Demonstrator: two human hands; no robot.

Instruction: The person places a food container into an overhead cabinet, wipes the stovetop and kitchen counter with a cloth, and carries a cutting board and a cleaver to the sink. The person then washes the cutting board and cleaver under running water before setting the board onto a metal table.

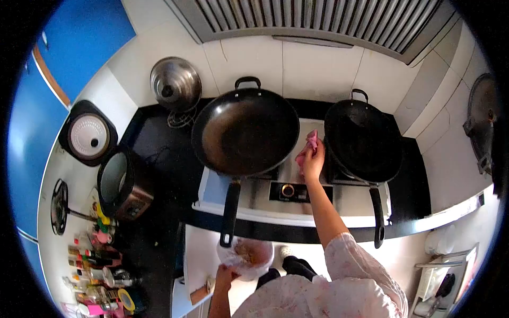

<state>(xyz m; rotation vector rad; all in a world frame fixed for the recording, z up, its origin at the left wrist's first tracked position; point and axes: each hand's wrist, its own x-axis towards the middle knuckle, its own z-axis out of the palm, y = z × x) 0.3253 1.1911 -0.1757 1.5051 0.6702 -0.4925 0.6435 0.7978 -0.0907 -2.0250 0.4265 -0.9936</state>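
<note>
My right hand point(315, 159) is closed around a crumpled pink cloth point(312, 142). It is over the steel stove top point(297, 203), between a large black wok point(246, 132) on the left and a smaller black pan point(363, 140) on the right. Lower down, my left hand point(226, 275) has its fingers closed at the edge of a round white bin point(268, 249) lined with thin plastic. Brownish scraps lie inside the bin, below the wok's long handle point(229, 214). The exact grip of the left fingers is small and partly hidden.
Both pan handles stick out past the counter's front edge. On the left stand an open rice cooker point(127, 185), a steel lid point(176, 84) on a wire stand, and several bottles point(98, 259). A range hood point(318, 21) hangs above. Another lid point(482, 122) hangs at right.
</note>
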